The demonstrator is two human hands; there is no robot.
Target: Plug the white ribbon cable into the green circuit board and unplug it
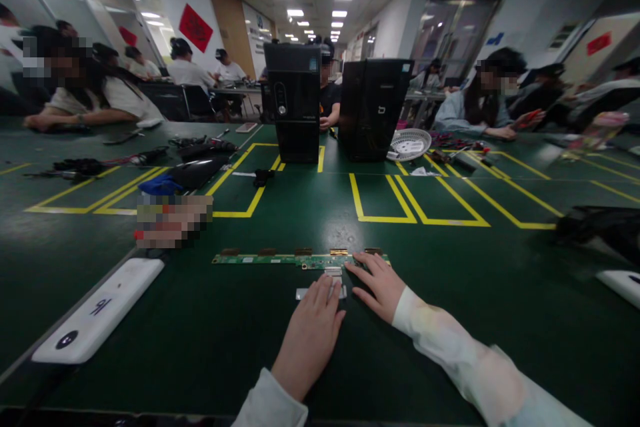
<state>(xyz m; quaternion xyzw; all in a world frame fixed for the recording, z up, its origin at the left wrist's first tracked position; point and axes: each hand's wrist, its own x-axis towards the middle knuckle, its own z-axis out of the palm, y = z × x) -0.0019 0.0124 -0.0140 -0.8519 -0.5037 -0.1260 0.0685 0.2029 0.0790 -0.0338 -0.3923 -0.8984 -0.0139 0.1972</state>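
A long, thin green circuit board [270, 259] lies crosswise on the dark green table, with several brown and golden tabs along its far edge. From its near side, a short white flat ribbon cable [301, 294] reaches toward me, bent on the tabletop. My left hand [313, 327] rests over this cable, fingers stretched forward and covering part of it. To its right, my right hand [379, 285] has its fingers spread, the foremost ones at the board's right part. Whether those fingertips press on the board or just hover, I cannot tell.
Two black computer towers [299, 103] stand ahead, beside a white basket [410, 144]. Yellow tape [387, 219] marks rectangles on the table. A white device [100, 310] lies at left, below cables and a black bag-like item [195, 173]. Several people sit at tables beyond.
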